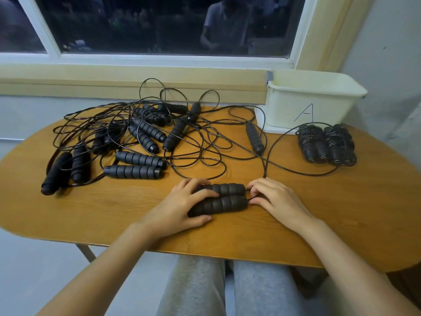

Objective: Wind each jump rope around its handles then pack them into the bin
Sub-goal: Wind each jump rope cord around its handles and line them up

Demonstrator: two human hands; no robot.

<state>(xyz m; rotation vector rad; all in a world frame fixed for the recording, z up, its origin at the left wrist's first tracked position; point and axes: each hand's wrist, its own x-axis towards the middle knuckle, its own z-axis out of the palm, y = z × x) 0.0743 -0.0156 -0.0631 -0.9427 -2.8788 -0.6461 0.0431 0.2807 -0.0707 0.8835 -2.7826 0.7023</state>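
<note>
Handles: paired handles [224,198] lie side by side on the tabletop [341,213], well apart from the bin [314,103].
Left hand [182,210]: fingers curl round the pair's left end, gripping both.
Right hand [280,201]: fingers pinch the cord [265,172] at the handles' right end.
Snag risk: the loose cord loops beside the wound bundles [325,144] and runs towards the tangled pile [136,133], so winding could drag either along.
Slip risk: a slack first turn may slide off.
</note>
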